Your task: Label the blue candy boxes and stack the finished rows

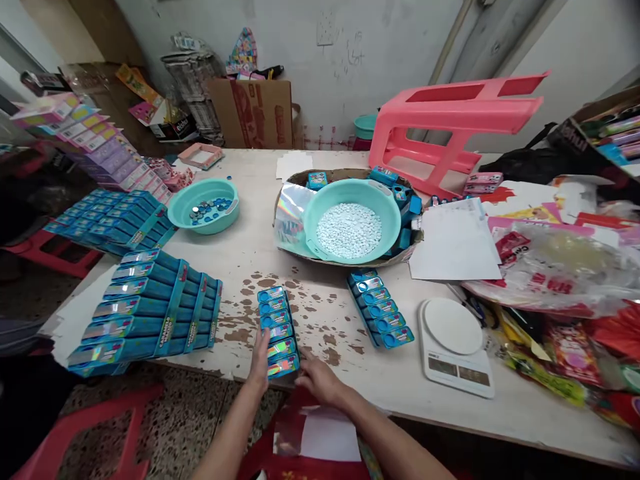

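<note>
A short row of small blue tins (277, 323) with shiny, colourful lids lies on the table in front of me. My left hand (259, 361) grips the near left side of this row, its fingers upright along the edge. At the near right corner, my right hand (319, 377) is against the last tin with its fingers curled; part of the fingers is hidden. To the right lies a second row of blue tins (383, 310), with round marks on the lids. Beyond both rows, a turquoise basin (310, 230) full of white tablets rests on a cardboard box of blue tins.
Stacked blue tins (150, 303) stand at the left, near a turquoise bowl (203, 225) of small round blue pieces. On the right are a white kitchen scale (457, 347), white paper (454, 241) and bagged packets (550, 273). A pink stool (440, 110) lies on its side behind.
</note>
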{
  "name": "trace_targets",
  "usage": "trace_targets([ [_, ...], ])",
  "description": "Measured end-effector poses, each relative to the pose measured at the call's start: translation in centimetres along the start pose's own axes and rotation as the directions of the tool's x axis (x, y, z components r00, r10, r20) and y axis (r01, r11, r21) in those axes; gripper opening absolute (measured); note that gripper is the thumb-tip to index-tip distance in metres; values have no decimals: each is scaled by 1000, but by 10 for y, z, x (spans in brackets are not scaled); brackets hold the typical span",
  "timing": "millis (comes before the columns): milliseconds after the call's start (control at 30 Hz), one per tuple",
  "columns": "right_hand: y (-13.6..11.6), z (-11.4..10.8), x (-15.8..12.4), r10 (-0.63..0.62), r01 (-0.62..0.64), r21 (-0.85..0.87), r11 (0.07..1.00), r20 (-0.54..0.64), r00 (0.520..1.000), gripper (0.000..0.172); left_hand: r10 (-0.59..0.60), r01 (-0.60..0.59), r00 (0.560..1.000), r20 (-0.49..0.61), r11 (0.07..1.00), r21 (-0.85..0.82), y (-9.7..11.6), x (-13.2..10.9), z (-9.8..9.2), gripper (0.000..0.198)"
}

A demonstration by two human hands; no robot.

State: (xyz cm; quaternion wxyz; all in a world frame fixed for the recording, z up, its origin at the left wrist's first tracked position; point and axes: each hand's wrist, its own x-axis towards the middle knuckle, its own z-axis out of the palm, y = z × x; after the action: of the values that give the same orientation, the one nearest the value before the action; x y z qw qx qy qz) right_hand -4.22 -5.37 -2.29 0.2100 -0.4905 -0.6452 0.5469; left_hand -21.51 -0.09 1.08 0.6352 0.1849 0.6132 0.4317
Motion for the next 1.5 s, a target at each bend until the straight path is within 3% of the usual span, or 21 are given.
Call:
trace_targets([
  [100,-3,13,12,32,-37,-65,997,-82,996,6,19,-19,1000,6,998,52,1,7,12,61],
  [267,-13,5,47,-2,-22,-143,989,-168,986,14,138,-146,989,59,979,140,29,49,20,58],
  [367,-17,-4,63,26,-57,-142,988,-216,976,8,191,-197,980,50,925,324,43,67,22,60],
  [433,-18,-9,61,56,-83,-109,991,-230,972,4,266,-241,964,19,838,490,53,68,20,63],
  [500,-17,-14,50,105,-119,-38,992,-265,958,11,414,-334,910,36,676,657,60,61,15,68],
  [567,-17,-18,32,157,-150,49,988,-322,933,14,570,-471,801,184,408,782,64,54,10,73],
  [633,-18,-23,11,196,-156,133,979,-376,906,17,577,-583,694,430,100,806,64,48,8,74],
  [700,-20,-28,-8,214,-148,186,971,-413,885,19,486,-629,645,590,-101,771,62,41,11,74],
  [767,-24,-36,-24,242,-141,243,960,-462,854,20,492,-635,609,623,-169,754,59,29,20,74],
  [867,-28,-50,-40,293,-103,349,931,-550,782,24,487,-736,507,712,-186,651,51,-1,40,74],
  [900,-28,-55,-43,314,-84,389,918,-578,753,26,403,-781,497,768,-177,599,46,-11,48,70],
  [933,-27,-59,-45,335,-65,425,903,-599,727,27,281,-807,515,810,-159,568,39,-20,56,62],
  [1000,-20,-63,-46,375,-41,478,878,-631,679,31,40,-778,610,791,-155,608,23,-28,70,43],
  [1067,-7,-61,-44,418,-38,518,854,-642,643,34,-80,-710,697,713,-215,670,6,-22,79,33],
  [1100,1,-58,-41,437,-41,534,844,-641,631,36,-101,-694,711,696,-257,673,-2,-16,81,31],
  [1267,38,-37,-24,506,-51,584,810,-652,565,40,-95,-708,671,735,-375,598,-22,18,84,27],
  [1333,46,-32,-18,521,-52,590,806,-663,538,41,-51,-714,655,754,-369,595,-29,22,87,29],
  [1500,54,-29,-20,536,-89,576,813,-679,501,39,-23,-789,567,823,-303,535,-46,20,85,29],
])
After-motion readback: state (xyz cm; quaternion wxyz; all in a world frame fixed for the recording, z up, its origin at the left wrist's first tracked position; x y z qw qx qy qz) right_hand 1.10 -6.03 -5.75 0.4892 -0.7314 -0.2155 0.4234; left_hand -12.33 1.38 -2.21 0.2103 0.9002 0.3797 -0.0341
